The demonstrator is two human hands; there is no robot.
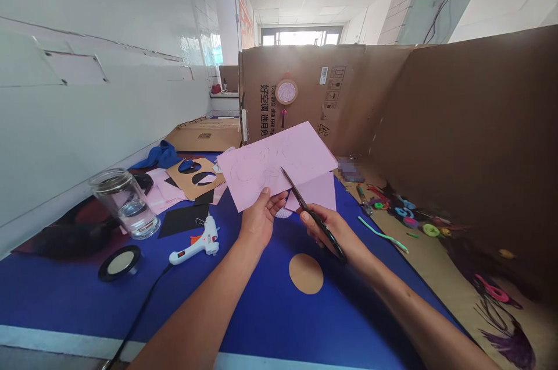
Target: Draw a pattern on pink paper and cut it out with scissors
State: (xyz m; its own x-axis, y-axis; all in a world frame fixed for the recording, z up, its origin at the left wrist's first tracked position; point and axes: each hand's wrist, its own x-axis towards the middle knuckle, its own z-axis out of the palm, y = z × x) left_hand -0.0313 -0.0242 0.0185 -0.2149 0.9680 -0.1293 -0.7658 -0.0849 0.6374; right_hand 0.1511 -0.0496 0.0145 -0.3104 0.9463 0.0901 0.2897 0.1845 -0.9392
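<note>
My left hand pinches the lower edge of a pink paper sheet, thumb on top. Faint pencil outlines run across the sheet, which is held tilted above the table. Black scissors are in my right hand, their blades pointing up and left over the sheet's front. The blades look closed or nearly so. Behind the hands lies another pink paper, with a patterned white round piece partly hidden near it. Below my hands a round cardboard disc lies flat on the blue table.
On the left are a glue gun with its cord, a tape roll, a glass jar of water and cardboard with cut holes. Cardboard walls stand behind and right. Red-handled scissors and colourful bits lie right.
</note>
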